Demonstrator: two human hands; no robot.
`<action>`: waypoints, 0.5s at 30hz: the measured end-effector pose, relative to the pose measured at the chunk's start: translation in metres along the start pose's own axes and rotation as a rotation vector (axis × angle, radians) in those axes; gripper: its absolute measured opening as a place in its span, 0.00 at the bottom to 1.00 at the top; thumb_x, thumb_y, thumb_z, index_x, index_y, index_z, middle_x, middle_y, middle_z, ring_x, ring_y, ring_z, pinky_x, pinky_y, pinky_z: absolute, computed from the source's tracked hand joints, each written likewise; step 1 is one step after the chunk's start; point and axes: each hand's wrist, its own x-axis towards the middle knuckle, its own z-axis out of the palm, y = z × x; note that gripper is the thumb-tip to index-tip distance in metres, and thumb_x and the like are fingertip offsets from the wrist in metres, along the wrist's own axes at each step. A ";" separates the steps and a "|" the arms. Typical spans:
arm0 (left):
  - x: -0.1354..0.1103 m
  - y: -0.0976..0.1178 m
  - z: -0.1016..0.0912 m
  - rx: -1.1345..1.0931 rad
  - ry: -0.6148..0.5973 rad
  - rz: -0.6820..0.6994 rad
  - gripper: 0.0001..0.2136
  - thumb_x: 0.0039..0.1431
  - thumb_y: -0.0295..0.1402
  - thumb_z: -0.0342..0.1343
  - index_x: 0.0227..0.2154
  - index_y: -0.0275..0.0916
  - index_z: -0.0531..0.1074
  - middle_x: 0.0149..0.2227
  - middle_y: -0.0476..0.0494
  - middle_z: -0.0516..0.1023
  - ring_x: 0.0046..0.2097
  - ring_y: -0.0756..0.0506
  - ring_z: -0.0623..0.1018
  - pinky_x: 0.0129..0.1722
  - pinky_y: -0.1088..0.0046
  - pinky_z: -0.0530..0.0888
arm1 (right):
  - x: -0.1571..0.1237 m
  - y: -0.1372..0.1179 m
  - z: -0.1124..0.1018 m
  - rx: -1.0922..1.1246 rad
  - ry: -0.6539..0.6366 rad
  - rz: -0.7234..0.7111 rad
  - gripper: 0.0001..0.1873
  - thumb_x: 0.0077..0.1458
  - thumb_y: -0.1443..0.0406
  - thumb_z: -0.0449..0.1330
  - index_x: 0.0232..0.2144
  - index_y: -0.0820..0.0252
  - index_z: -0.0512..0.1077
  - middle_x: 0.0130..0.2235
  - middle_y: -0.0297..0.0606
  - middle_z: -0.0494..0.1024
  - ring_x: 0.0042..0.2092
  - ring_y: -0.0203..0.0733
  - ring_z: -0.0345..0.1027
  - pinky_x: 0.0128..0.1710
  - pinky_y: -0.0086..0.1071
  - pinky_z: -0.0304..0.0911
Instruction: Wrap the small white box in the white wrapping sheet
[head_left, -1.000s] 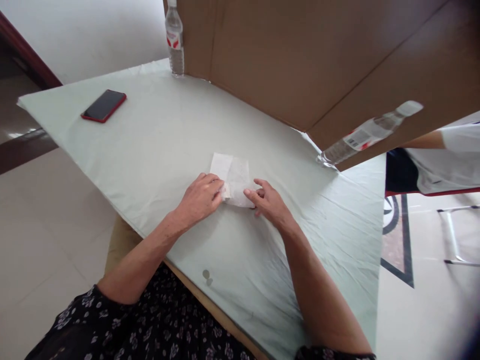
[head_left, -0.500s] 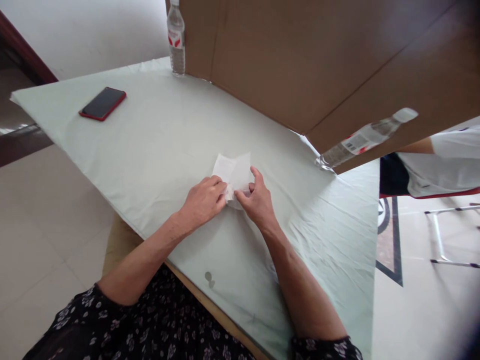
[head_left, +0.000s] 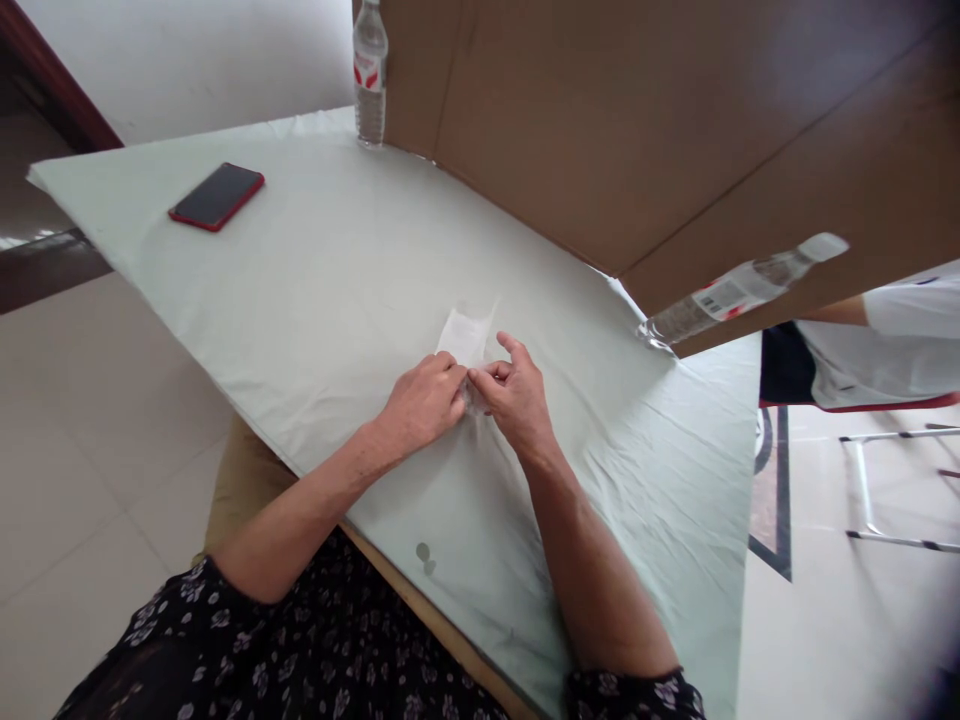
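A thin white sheet of paper (head_left: 466, 338) with a crease sticks up from between my hands, just above the tablecloth. My left hand (head_left: 429, 398) has its fingers curled closed on the sheet's lower left part. My right hand (head_left: 516, 392) pinches the lower right part between thumb and bent fingers, its index finger raised. Both thumbs almost meet at the lower edge. A crumpled, partly see-through bit (head_left: 474, 402) shows below the fingertips; I cannot make out whether it belongs to the sheet.
The pale green tablecloth (head_left: 337, 270) carries a red-cased phone (head_left: 217, 196) at the far left. One water bottle (head_left: 370, 80) stands at the back; another bottle (head_left: 739, 290) stands at the right. Both are against a brown cardboard panel (head_left: 600, 130). A person in a white sleeve (head_left: 911, 300) sits beyond it.
The sheet's two flaps, spread wide before, now look narrower and drawn together. My hands have come closer to each other, and the right fingers have closed further. The view has shifted slightly.
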 end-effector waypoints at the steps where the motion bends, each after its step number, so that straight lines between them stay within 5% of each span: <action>1: 0.000 0.000 0.000 -0.022 0.008 -0.005 0.11 0.63 0.23 0.48 0.43 0.35 0.75 0.47 0.36 0.77 0.50 0.40 0.77 0.47 0.65 0.75 | -0.002 -0.001 0.000 0.012 -0.016 0.004 0.44 0.52 0.54 0.61 0.66 0.68 0.56 0.33 0.37 0.79 0.28 0.38 0.68 0.27 0.33 0.66; 8: -0.005 -0.012 0.006 -0.321 0.133 -0.063 0.25 0.57 0.26 0.54 0.59 0.36 0.66 0.51 0.37 0.75 0.44 0.43 0.78 0.46 0.64 0.76 | -0.015 0.002 -0.005 -0.133 -0.151 -0.186 0.35 0.57 0.63 0.56 0.66 0.61 0.58 0.48 0.46 0.82 0.29 0.37 0.71 0.34 0.37 0.71; 15: 0.001 -0.011 0.002 -0.359 0.136 -0.161 0.19 0.55 0.33 0.59 0.51 0.38 0.72 0.50 0.40 0.74 0.36 0.47 0.77 0.43 0.64 0.76 | -0.024 -0.003 -0.011 -0.464 -0.214 -0.389 0.37 0.57 0.71 0.51 0.69 0.59 0.53 0.55 0.47 0.80 0.40 0.47 0.78 0.42 0.44 0.71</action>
